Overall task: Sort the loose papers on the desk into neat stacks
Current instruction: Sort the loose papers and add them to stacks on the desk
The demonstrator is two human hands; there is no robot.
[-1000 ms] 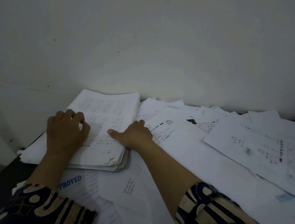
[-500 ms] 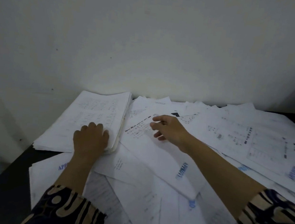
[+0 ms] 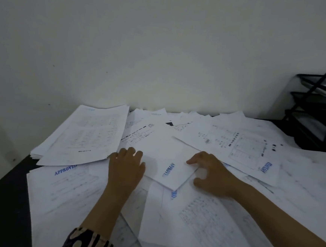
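A thick stack of printed sheets lies at the back left of the dark desk. Loose white papers, some stamped APPROVED in blue, cover the rest of the desk. One stamped sheet lies on top in the middle. My left hand rests on that sheet's left edge, fingers curled down. My right hand grips the sheet's right corner, fingers on top and thumb below the edge.
A black wire letter tray with tiers stands at the back right against the white wall. Another APPROVED sheet lies at the front left. The desk's left edge drops off beside the stack.
My left hand left the stack and moved right onto the middle sheet. My right hand drew back toward me and took that sheet's right corner. The view swung right, showing the tray.
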